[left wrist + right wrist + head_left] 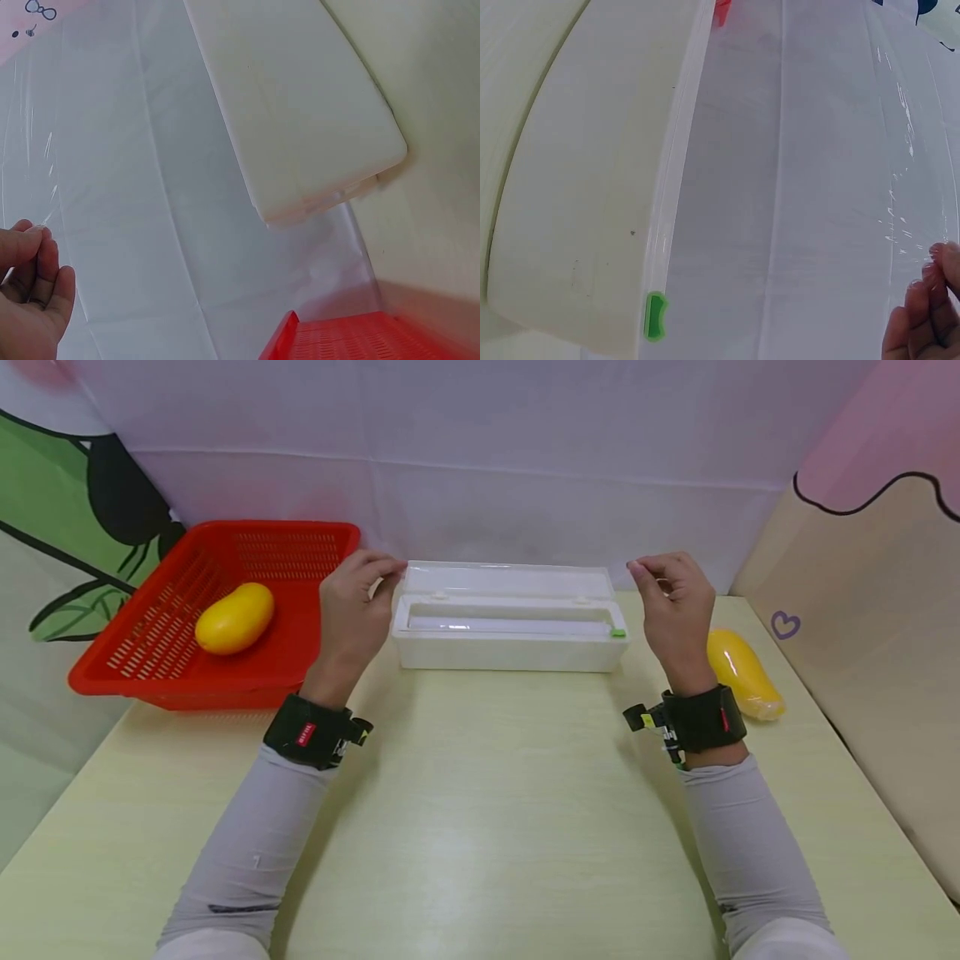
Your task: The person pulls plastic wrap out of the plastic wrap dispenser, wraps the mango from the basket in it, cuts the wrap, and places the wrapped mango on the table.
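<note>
Pale table (480, 827): hands pinch glossy clear film (840, 187).

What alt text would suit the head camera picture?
Two hands, left and right, pinch a clear film stretched up from an open white dispenser on a table. One mango lies in a red basket, another by the right wrist.

Not much to read from where I'm sitting, honestly. The left wrist strap (315, 732) has a small red tag with white letters on it, but it's too tiny and blurry for me to make out. The right wrist strap (701, 718) has a thin red mark, also unreadable. Only actual sign is a purple heart outline (785, 625) drawn on the beige panel by the table's right edge. No numbers or brands I can read.
</note>
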### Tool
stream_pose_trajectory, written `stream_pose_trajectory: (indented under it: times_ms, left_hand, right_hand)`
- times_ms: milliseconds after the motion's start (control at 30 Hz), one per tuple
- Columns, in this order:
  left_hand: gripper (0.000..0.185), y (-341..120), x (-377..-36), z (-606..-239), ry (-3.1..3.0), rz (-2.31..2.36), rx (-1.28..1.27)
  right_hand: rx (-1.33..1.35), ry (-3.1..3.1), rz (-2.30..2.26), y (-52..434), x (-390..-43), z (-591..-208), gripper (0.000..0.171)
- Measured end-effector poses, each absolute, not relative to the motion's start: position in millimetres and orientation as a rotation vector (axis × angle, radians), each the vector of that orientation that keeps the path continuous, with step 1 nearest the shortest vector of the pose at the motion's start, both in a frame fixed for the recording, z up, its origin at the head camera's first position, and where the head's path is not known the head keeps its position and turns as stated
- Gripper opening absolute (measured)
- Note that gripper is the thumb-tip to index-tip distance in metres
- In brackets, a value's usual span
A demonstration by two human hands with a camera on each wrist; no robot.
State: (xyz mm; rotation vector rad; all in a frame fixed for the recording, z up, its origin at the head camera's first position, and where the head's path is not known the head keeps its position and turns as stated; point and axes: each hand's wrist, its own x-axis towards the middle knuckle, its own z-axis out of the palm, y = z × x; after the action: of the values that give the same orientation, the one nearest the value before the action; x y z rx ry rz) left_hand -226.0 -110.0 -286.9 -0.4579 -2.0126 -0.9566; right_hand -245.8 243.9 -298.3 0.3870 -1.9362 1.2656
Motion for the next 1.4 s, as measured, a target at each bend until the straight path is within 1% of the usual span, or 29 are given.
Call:
stream_pose_trajectory:
  times_ms: [800, 1400]
  left_hand:
    - [0.018, -110, -220, -281, -2.008, -0.960, -0.438]
    - [0.016, -108, -217, -277, -1.959, -0.982, -0.445]
  right_hand:
    - [0.356, -1.928, 1.285, 242, -237, -289, 0.020]
    - [0.364, -1.878, 1.295, 243, -238, -286, 0.016]
